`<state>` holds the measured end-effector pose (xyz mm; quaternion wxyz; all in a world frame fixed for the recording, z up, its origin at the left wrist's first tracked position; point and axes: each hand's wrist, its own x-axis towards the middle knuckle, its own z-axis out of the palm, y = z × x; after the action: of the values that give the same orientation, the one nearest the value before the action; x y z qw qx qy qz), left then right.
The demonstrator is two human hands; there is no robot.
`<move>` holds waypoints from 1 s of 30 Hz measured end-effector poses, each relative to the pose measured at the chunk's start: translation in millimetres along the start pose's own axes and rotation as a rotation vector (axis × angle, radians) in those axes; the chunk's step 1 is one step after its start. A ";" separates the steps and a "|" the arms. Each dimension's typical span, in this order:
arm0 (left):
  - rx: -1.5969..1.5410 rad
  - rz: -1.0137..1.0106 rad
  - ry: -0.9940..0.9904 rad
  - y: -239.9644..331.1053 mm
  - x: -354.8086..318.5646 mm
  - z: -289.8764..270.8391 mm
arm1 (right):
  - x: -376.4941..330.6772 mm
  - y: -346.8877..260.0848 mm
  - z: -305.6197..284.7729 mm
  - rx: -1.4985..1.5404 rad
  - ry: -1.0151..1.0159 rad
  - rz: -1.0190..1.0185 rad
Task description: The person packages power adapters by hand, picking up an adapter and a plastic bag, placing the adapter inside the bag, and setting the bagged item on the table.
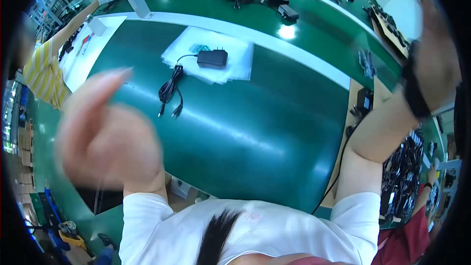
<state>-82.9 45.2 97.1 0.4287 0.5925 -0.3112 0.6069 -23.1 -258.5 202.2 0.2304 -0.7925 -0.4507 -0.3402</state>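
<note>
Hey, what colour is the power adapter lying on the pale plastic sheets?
The power adapter is black; the head view shows it best.

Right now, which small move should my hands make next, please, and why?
Probably lower the left hand toward the black power adapter: the adapter lies on the plastic bags, its bundled cable rests on the green tabletop, and neither hand touches it.
</note>
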 end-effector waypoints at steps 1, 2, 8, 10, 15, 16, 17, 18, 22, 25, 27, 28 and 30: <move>0.173 -0.134 -0.196 -14.0 -14.8 13.5 | 0.5 39.1 13.2 -0.018 0.041 0.210; 0.063 -0.134 -0.195 -31.2 -32.9 26.9 | -0.2 81.3 34.2 -0.017 0.061 0.374; 0.061 -0.081 -0.579 -55.8 -103.9 44.6 | -85.2 265.3 199.2 0.086 -0.261 0.831; 0.081 -0.106 -0.587 -59.1 -102.0 45.4 | -106.9 276.6 233.6 -0.386 -0.398 0.859; 0.094 -0.181 -0.537 -71.7 -97.1 34.5 | -111.3 283.3 256.8 -0.285 -0.546 0.912; 0.087 -0.190 -0.522 -72.9 -97.5 33.4 | -107.7 282.5 251.2 -0.217 -0.593 0.888; 0.081 -0.199 -0.531 -72.6 -95.4 33.3 | -102.2 281.8 239.9 -0.119 -0.626 0.745; 0.102 -0.219 -0.535 -72.6 -97.2 28.8 | -86.4 262.8 231.6 -0.118 -0.684 0.729; 0.050 -0.242 -0.505 -67.8 -98.7 36.3 | -93.2 276.1 166.2 -0.312 -0.888 0.734; 0.030 -0.235 -0.534 -61.9 -94.6 37.2 | -103.9 281.9 152.6 -0.338 -0.849 0.714; 0.020 -0.234 -0.559 -59.3 -95.5 35.8 | -96.4 272.6 172.8 -0.275 -0.682 0.657; 0.023 -0.235 -0.563 -59.0 -97.2 36.1 | -89.3 267.5 190.3 -0.225 -0.590 0.651; 0.052 -0.229 -0.598 -61.9 -101.0 34.3 | -74.9 261.3 224.0 -0.007 -0.478 0.907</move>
<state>-19.4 26.7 -7.0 0.3687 0.7865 -0.3391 0.3614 251.7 -277.2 -17.4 0.2424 -0.9648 -0.1005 -0.0168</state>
